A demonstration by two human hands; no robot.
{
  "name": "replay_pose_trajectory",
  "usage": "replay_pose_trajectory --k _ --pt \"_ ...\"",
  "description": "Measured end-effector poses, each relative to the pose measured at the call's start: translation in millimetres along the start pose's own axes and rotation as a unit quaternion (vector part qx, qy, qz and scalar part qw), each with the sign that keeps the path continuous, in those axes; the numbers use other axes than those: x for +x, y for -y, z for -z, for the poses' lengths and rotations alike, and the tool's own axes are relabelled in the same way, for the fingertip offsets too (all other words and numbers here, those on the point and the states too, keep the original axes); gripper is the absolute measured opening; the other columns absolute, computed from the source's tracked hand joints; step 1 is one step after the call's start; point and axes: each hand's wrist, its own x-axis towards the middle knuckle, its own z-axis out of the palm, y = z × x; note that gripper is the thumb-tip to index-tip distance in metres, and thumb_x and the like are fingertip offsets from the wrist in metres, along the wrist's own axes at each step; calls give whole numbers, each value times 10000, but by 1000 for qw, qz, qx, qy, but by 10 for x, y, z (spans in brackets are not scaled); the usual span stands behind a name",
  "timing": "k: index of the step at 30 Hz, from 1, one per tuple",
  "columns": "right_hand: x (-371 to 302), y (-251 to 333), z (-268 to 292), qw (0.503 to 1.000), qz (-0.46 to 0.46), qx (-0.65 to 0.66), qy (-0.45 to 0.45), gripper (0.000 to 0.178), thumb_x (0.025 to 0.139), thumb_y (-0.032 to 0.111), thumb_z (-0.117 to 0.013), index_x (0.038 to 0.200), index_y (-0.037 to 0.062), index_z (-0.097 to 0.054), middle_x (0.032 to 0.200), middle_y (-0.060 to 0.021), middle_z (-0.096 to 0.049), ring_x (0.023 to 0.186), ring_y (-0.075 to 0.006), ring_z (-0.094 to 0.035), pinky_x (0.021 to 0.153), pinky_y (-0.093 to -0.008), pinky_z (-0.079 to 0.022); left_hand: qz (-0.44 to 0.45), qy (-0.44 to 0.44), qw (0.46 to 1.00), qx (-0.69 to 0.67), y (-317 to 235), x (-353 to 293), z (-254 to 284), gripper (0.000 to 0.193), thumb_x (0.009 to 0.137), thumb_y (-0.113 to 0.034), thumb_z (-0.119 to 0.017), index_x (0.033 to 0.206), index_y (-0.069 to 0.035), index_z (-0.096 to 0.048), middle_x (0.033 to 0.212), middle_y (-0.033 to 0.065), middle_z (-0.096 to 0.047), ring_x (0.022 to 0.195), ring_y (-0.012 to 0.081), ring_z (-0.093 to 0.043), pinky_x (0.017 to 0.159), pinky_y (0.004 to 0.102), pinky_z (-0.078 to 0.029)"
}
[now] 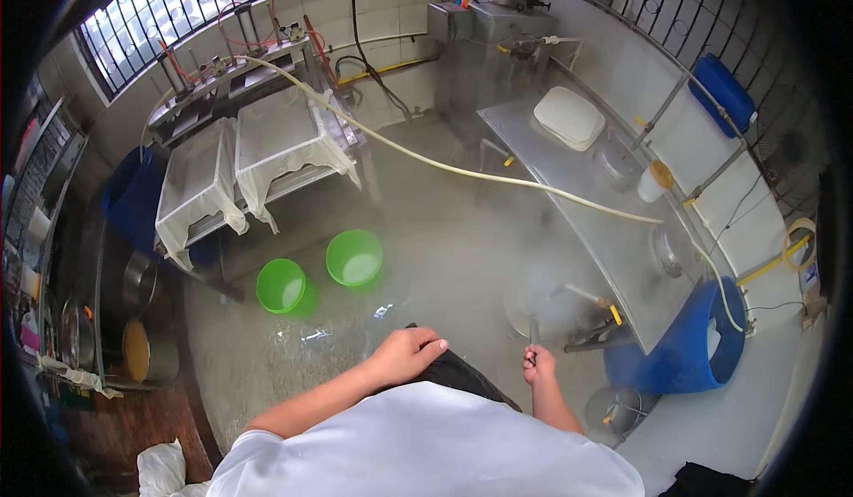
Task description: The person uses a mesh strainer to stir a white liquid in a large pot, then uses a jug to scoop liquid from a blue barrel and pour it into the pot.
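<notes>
My right hand (538, 365) is closed around an upright grey handle (533, 328). Its far end runs into steam over a pale round vessel (514, 312) on the floor, so I cannot make out what the handle belongs to. My left hand (410, 355) rests on my dark-trousered leg (462, 377), thumb stretched out and the other fingers partly hidden; it holds nothing I can see. Ahead of my left hand stand two green buckets (286, 286), (354, 258) with whitish contents. A valve with a yellow lever (615, 315) juts out beside the steaming vessel.
A metal table (577, 199) on the right carries white trays (569, 117) and a tub (655, 180). A pale hose (444, 167) spans the room. Cloth-lined frames (280, 133) stand at far left, a blue barrel (684, 346) at right. The floor (267, 355) looks wet.
</notes>
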Motion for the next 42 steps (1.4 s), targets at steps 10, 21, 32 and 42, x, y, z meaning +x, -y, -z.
replay_pose_trajectory --k 10,21,32,42 --pt "172 -97 66 999 -12 14 26 44 861 44 -565 831 50 -534 676 -71 -572 503 -140 -478 386 -253 -272 24 -10 1000 11 -108 -59 15 315 971 -299 -611 1004 2 -700 849 123 -687 767 195 -621 706 348 -504" --pt "427 -104 282 996 63 47 -53 85 885 50 -539 815 90 -512 641 -44 -527 493 -139 -467 380 -260 -287 15 7 1000 7 -98 -45 -57 325 968 -302 -614 983 15 -687 838 173 -687 761 246 -649 707 375 -511" --pt "3 120 155 996 65 52 12 38 874 41 -573 846 31 -548 702 -76 -582 543 -130 -517 401 -245 -286 22 -29 999 -30 -140 -38 -96 268 980 -232 -622 937 28 -668 701 20 -572 673 103 -498 622 279 -437" --pt "-1 78 224 999 31 20 23 50 883 59 -571 851 25 -551 691 -60 -563 525 -113 -489 389 -236 -270 31 -5 1000 -2 -275 -49 -113 262 983 -225 -611 936 27 -660 690 7 -556 657 91 -481 598 270 -417"
